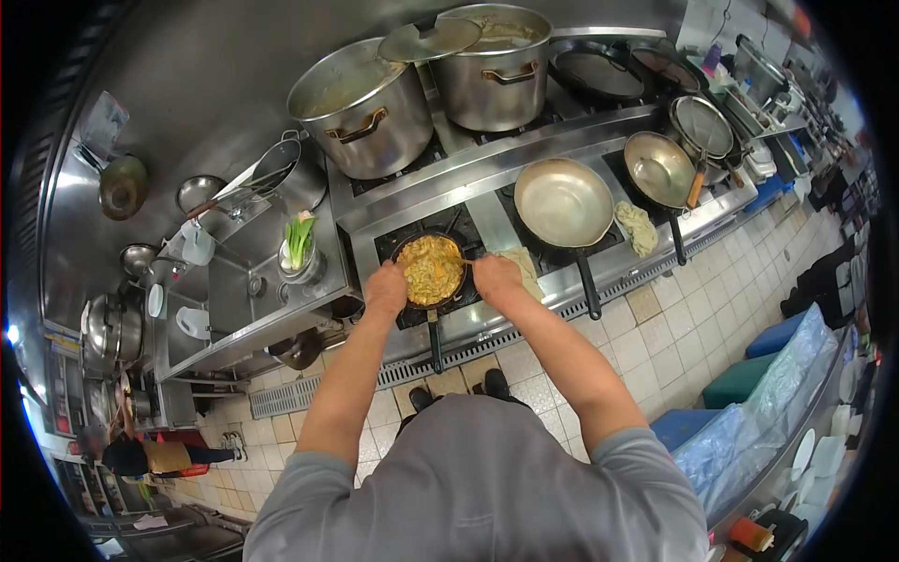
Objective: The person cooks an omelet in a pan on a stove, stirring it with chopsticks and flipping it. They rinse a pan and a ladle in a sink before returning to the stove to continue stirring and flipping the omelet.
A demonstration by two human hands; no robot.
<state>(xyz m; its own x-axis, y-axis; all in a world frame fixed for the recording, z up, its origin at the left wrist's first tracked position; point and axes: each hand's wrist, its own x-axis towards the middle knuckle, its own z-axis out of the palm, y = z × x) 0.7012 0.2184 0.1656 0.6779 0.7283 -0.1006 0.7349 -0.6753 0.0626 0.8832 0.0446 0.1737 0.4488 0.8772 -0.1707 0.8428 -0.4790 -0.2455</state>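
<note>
A black frying pan point(434, 345) sits on the front left burner, its handle toward me, full of a yellow-orange chopped food mixture point(431, 270). At the pan's left rim my left hand point(385, 288) is closed, with a bit of something wooden showing by its fingers. My right hand point(496, 279) is closed at the right side of the pan around the end of a thin brown utensil that reaches over the food. What the left fingers hold is too small to name. A pale cloth point(521, 270) lies just behind and beside my right hand.
Two large steel pots point(375, 131) stand on the rear burners. A wide empty pan point(564, 202) and a smaller pan point(659, 170) are to the right, with a crumpled cloth point(637, 229) between them. A sink point(245, 281) is left; a person point(140, 456) stands far left.
</note>
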